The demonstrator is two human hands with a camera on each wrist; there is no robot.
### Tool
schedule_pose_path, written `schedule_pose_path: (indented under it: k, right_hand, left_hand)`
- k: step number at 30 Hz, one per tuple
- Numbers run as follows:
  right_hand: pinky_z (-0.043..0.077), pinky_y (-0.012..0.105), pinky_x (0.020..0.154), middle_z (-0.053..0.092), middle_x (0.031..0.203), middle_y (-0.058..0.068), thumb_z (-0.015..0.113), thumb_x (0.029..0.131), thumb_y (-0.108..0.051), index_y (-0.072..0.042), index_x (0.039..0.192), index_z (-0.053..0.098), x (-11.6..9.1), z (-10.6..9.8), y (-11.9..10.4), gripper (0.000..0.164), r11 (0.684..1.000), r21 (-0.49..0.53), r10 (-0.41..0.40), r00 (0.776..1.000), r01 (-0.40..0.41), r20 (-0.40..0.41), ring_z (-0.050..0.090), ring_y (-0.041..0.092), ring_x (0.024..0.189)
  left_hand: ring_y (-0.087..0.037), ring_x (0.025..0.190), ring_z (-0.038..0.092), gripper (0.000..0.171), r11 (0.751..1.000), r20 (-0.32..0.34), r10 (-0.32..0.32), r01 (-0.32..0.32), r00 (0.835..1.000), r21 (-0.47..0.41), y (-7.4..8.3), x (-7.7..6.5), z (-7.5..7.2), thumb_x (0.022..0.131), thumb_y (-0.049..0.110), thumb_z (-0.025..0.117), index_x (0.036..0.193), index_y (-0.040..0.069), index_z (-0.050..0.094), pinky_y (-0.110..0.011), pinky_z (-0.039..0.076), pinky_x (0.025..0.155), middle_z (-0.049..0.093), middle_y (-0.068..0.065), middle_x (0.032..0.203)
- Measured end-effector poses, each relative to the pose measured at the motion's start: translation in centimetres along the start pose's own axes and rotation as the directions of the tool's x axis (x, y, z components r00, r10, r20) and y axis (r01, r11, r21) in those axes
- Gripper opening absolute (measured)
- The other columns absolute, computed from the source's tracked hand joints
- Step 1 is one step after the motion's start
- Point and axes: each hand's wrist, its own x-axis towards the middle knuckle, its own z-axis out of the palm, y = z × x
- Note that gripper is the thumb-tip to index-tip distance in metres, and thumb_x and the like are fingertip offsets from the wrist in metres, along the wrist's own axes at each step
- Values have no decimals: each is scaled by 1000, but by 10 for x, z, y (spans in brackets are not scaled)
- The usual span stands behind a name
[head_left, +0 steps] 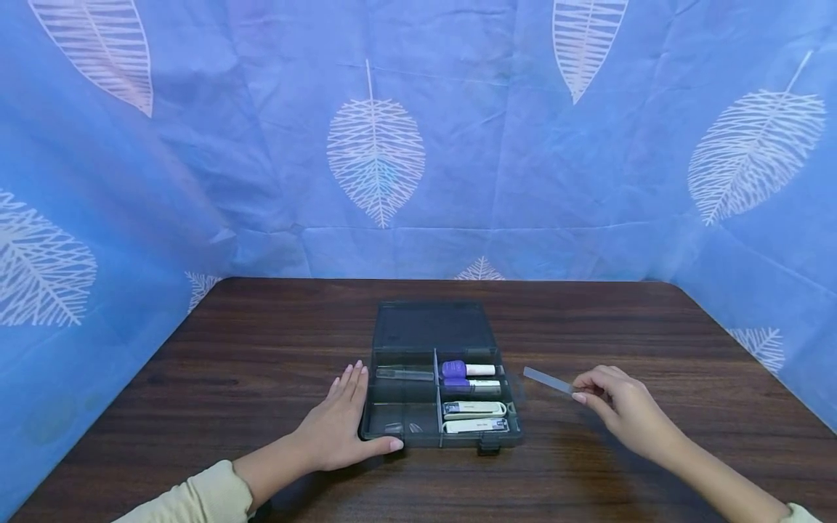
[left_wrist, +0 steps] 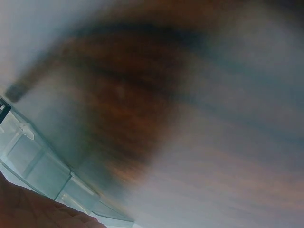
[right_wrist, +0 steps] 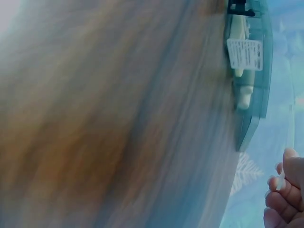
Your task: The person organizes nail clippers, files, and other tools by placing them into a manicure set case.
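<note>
Nail file point(head_left: 548, 380), a thin, pale, translucent strip, is pinched at one end by the right hand point(head_left: 617, 407) and held just above the bench point(head_left: 261, 349), to the right of the organiser box point(head_left: 439, 428) and apart from it.

Going from the left: a blue curtain point(head_left: 131, 203) printed with white leaves closes off the left, back and right of the dark wood-grain bench. The left hand point(head_left: 343, 425) lies flat on the bench with its fingers straight and together, gripping nothing; its thumb runs along the box's front left corner and the side of the hand sits against the box's left wall. A cream sleeve point(head_left: 196, 497) covers that forearm.

The box is smoky, see-through plastic, with its lid point(head_left: 433, 327) thrown open and lying flat behind it. Dividers split it into compartments. The left ones hold a clear, slim item point(head_left: 404, 373) at the back and some small clear pieces point(head_left: 399, 427) at the front; what they are I cannot tell. The right compartments hold two purple-capped bottles point(head_left: 467, 378) lying on their sides at the back and two white nail clippers point(head_left: 475, 417) at the front. A dark latch point(head_left: 487, 446) sticks out from the front edge.

Further right, the file's free end points up and left towards the box. The right wrist view shows curled fingers point(right_wrist: 282, 199) around the file, with the box's end beyond; the left wrist view is mostly blur, with a clear corner of the box point(left_wrist: 42, 161) visible.
</note>
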Motion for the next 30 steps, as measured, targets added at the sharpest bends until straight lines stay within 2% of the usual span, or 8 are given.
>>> schedule_pose_path:
  k: [10,19,30]
  right_hand:
    - [39,17,53,59,76,-11,70,75,2,-10,83,66,24,16,-17,15,998,55,7,1000,-8,21,39,-7,65]
    - [39,18,52,60,77,-9,68,79,-1,-11,84,67,43,32,-31,11,991,133,9,999,-15,51,39,-5,64]
    - [43,20,58,59,77,-7,68,81,-2,-7,86,68,62,56,-50,7,984,179,-37,994,19,101,42,1,69]
  left_hand:
    - [-32,145,6,112,1000,9,4,-4,1000,-17,-1,0,0,75,76,49,148,-2,11,-49,16,115,8,-19,156]
    - [-32,145,6,112,1000,4,6,-6,1000,-21,-1,-1,0,76,75,50,148,-1,11,-49,15,115,8,-18,156]
    - [-32,145,6,112,1000,-1,10,-10,1000,-20,-2,-1,3,75,76,49,148,-1,11,-49,15,116,7,-18,156]
